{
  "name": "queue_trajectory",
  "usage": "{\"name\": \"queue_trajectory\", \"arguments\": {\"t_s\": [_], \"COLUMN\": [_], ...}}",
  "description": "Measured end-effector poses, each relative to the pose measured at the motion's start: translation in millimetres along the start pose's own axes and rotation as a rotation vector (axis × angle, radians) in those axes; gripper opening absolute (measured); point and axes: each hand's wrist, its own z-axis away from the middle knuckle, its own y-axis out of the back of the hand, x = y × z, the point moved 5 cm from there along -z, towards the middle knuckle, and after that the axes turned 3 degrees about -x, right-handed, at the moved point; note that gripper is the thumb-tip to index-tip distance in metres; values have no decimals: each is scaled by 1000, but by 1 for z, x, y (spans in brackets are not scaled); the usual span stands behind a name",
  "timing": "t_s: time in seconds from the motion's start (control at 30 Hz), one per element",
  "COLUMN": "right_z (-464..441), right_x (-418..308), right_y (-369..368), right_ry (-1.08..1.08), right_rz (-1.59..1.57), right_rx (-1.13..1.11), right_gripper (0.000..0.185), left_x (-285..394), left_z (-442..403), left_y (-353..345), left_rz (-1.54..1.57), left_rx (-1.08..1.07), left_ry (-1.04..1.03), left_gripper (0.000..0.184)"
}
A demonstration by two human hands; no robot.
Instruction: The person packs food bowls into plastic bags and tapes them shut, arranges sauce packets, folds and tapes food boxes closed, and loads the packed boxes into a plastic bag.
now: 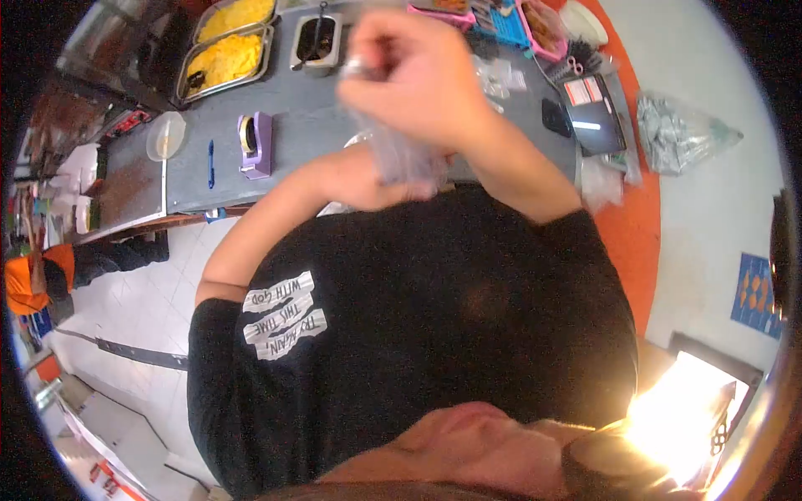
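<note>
A clear plastic bag (401,154) is stretched between my two hands above the near edge of the grey table. Below, my left hand (361,179) is wrapped around the bag's lower part, close to my black shirt. Higher up, my right hand (430,79) is closed in a fist, with the bag's upper end running up to it; a small shiny bit shows at its fingers. Motion blurs both hands, and the bag's contents cannot be made out. Left of them, a purple tape dispenser (257,146) stands on the table, with a blue pen (211,164) beside it.
At the back are metal trays of yellow food (225,63) and a steel container (317,58) with dark contents and spoons. A clear tub (165,136) is on the left. On the right lie a phone (555,117), a tablet (595,125) and a bulging plastic bag (681,134).
</note>
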Motion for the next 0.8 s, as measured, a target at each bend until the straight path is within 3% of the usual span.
{"name": "queue_trajectory", "arguments": {"t_s": [0.07,0.13,0.2,0.27,0.33,0.4,0.47,0.53,0.57,0.6,0.63,0.67,0.73,0.77,0.8], "right_z": [-4,-3,21,68,128,146,135,102,89,78,74,79,89,93,94], "right_x": [1,25,60,113,150,156,154,131,126,122,123,133,186,189,180], "right_y": [2,8,28,46,24,-12,-33,-8,12,30,37,34,17,17,14], "right_ry": [44,-73,2,182,58,110,156,450,453,443,427,427,-174,-173,-112], "right_rz": [106,-134,-207,-51,-35,33,92,158,155,129,101,99,-1009,-1010,-775], "right_rx": [-46,-190,-184,168,233,142,57,287,291,145,1,9,72,74,16], "right_gripper": [22,22,31,57,77,83,89,92,92,93,94,94,91,91,84], "left_x": [0,-1,-22,-80,-124,-83,-77,-98,-95,-91,-74,-73,-37,-26,-32], "left_z": [-7,-2,5,33,51,49,48,47,42,37,34,33,21,10,6], "left_y": [-1,10,9,20,35,62,82,93,97,102,105,100,111,112,108], "left_rz": [135,211,378,632,822,1000,1052,1128,1185,1241,1125,1118,-313,-625,-482], "left_rx": [57,303,304,751,1089,1494,1521,1478,1455,1430,1516,1513,1205,1004,953], "left_ry": [46,-105,-104,226,205,500,527,461,480,500,501,505,399,314,128], "left_gripper": [34,32,31,29,27,28,28,29,27,25,25,25,20,15,7]}}
